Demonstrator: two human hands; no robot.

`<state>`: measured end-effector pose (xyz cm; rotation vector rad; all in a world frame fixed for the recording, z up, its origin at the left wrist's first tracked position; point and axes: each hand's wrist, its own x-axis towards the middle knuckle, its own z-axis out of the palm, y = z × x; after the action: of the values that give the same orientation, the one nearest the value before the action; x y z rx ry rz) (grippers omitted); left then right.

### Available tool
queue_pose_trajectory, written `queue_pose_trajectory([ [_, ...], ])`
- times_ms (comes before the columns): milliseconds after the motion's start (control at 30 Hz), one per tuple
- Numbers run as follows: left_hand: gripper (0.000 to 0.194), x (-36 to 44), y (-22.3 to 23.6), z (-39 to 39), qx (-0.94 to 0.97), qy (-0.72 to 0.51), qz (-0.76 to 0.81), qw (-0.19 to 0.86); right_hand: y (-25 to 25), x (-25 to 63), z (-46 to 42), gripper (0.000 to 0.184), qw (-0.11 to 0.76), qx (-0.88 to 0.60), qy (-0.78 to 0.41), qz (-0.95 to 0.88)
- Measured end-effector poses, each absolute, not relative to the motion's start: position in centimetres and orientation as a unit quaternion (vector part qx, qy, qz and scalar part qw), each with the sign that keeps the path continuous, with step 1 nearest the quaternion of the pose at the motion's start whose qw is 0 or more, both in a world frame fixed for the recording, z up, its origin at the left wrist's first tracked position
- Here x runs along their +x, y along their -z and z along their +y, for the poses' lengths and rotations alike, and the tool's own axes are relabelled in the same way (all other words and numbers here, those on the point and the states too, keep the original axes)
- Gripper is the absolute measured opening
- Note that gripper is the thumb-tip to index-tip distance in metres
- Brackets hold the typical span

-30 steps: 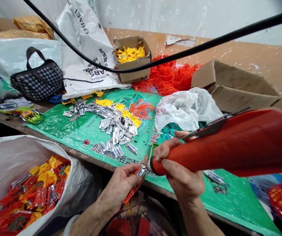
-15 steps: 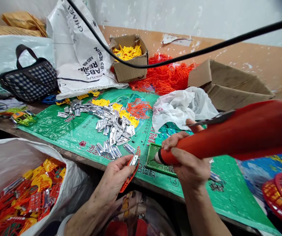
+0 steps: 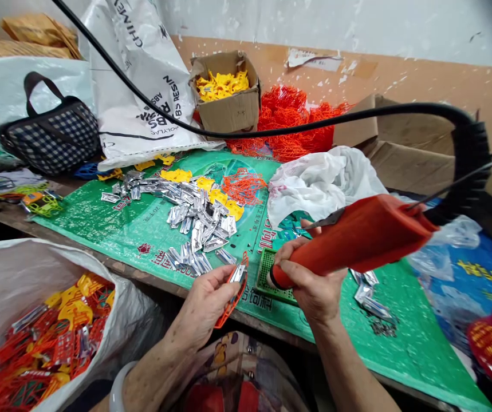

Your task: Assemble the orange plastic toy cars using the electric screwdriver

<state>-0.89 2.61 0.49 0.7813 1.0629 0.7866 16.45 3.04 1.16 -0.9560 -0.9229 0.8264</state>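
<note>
My left hand pinches an orange plastic part with a silver piece lying on it, just off the table's front edge. My right hand is wrapped round a red electric screwdriver, tilted so its tip points down and left. That tip is over the green perforated tray; whether it touches is hidden. Silver pieces lie in a loose heap beyond my left hand, with yellow plastic parts along the heap's far side.
A black cable arcs across the view to the screwdriver's rear. At lower left a white sack holds red and yellow parts. A cardboard box, an orange pile and a crumpled white bag stand behind. Screws lie at right.
The screwdriver has moved away from the orange part in my left hand, rightward to the green tray. Its rear end has swung down into view. My left hand still holds the orange part.
</note>
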Motion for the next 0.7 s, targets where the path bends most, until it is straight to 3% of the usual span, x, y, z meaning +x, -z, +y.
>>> queue_pose_trajectory([
  [700, 0.033, -0.58, 0.32, 2.97, 0.330, -0.372, 0.486, 0.718, -1.24, 16.15, 2.93, 0.011, 0.706, -0.414, -0.399, -0.414],
])
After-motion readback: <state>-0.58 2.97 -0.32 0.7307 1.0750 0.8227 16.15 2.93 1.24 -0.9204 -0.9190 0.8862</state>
